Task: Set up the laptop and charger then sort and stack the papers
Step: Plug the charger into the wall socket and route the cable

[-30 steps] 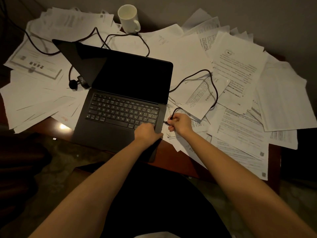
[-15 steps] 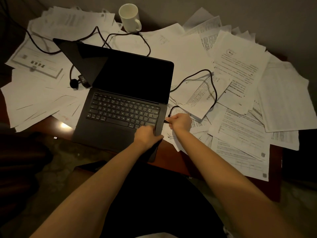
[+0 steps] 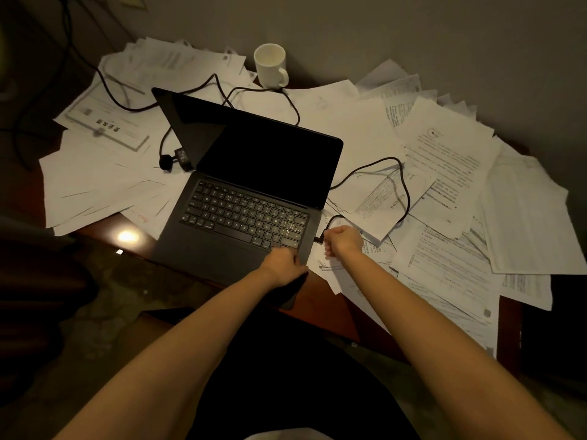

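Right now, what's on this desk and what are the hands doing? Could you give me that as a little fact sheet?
laptop: laptop open, screen dark, lying on scattered papers
left hand: left hand pressing on the laptop's near right corner
right hand: right hand closed on the charger plug, at the laptop's right edge; whether seated, cannot tell
charger cable: charger cable loops over the papers, behind the screen
mug: white mug upright by the wall
papers: unsorted, spread across the desk
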Action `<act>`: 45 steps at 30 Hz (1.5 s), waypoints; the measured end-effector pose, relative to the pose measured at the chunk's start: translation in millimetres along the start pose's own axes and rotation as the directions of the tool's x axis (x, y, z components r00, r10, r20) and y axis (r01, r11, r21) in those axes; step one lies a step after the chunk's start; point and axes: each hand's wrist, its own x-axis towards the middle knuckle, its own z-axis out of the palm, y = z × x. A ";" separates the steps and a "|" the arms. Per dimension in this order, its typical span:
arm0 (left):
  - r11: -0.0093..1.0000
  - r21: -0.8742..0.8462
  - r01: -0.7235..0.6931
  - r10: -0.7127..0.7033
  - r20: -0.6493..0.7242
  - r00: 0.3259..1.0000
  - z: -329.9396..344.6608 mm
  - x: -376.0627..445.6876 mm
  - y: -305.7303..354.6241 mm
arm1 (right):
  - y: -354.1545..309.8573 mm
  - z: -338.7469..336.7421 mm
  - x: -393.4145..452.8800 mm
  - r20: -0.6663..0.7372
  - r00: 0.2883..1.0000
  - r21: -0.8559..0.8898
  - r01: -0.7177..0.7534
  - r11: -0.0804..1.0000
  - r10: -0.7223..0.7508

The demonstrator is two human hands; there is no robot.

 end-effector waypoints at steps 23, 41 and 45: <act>0.995 0.084 -0.052 0.045 0.081 0.996 -104.1 -33.8 -88.9 | -76.1 82.7 -73.0 0.581 0.773 -0.556 0.606 0.569 -0.256; 0.984 -0.170 -0.042 0.022 -0.114 0.993 -279.6 9.0 -299.3 | -204.5 317.6 -72.9 0.541 0.800 -0.667 0.596 0.447 -0.259; 0.964 -0.265 0.016 -0.065 -0.180 0.981 -287.2 16.1 -343.4 | -214.0 372.4 -67.2 0.535 0.793 -0.664 0.608 0.436 -0.291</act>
